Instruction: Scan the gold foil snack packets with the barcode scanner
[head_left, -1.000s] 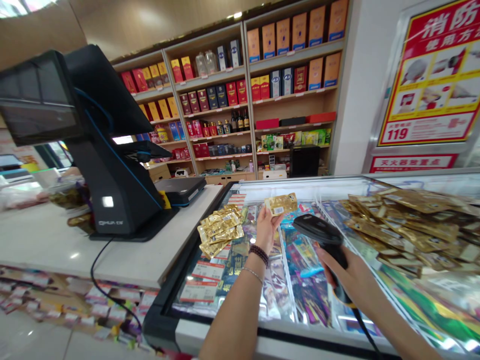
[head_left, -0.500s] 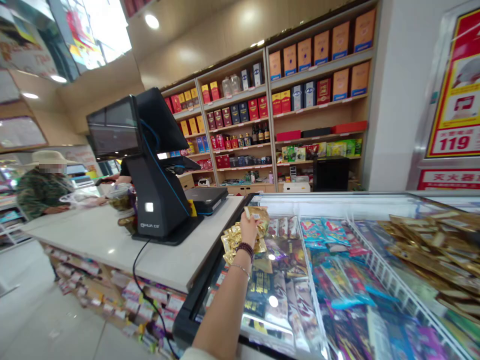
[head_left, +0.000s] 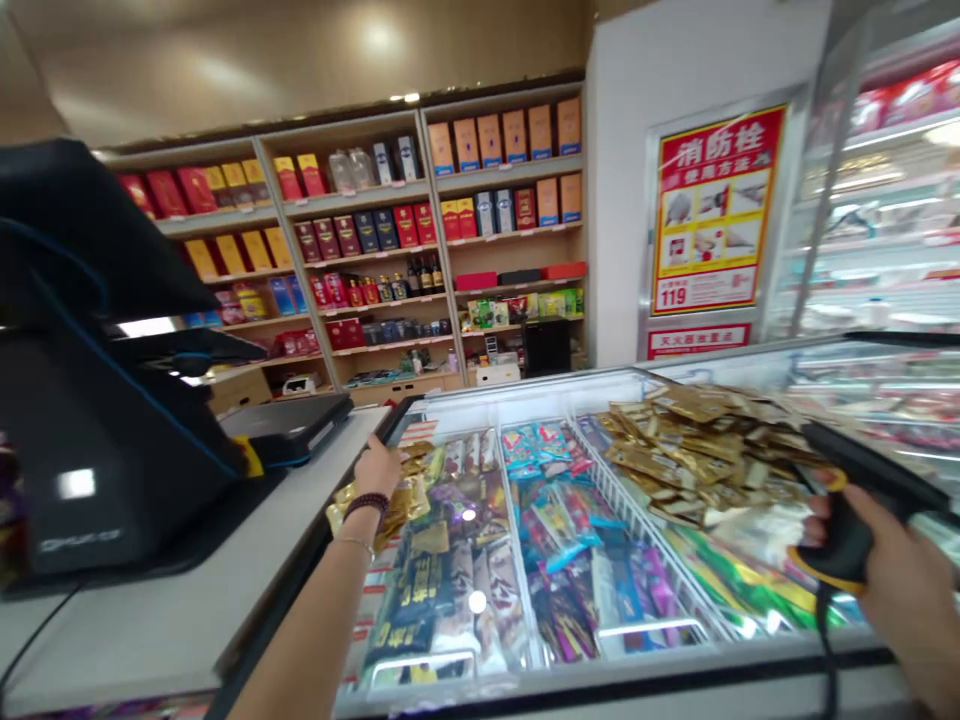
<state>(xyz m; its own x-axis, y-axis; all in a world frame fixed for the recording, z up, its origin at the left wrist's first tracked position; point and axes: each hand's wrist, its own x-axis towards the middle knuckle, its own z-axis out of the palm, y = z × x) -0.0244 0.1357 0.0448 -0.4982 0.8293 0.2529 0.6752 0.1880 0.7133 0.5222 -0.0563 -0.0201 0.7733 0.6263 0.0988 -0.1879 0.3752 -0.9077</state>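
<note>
My left hand [head_left: 377, 468] is at the left end of a glass-topped chest freezer [head_left: 450, 690], its fingers closed at the edge of a gold foil packet [head_left: 415, 455]. Under and beside that hand lies a small heap of gold packets [head_left: 405, 505]. On the right, my right hand [head_left: 892, 550] grips a black and yellow barcode scanner [head_left: 844, 530], its cord hanging down. The scanner's head points toward a large pile of gold packets [head_left: 690, 440] on the freezer's right side.
Wrapped ice creams [head_left: 555, 520] lie below the glass in wire baskets [head_left: 645, 540]. A checkout terminal [head_left: 82, 400] stands on the white counter [head_left: 150, 620] at left. Shelves of boxes [head_left: 367, 230] line the back wall, beside a red and yellow sign [head_left: 716, 215].
The view has swung to the right, bringing my right hand with the scanner and the whole large pile into sight. My left hand remains by the small heap of gold packets.
</note>
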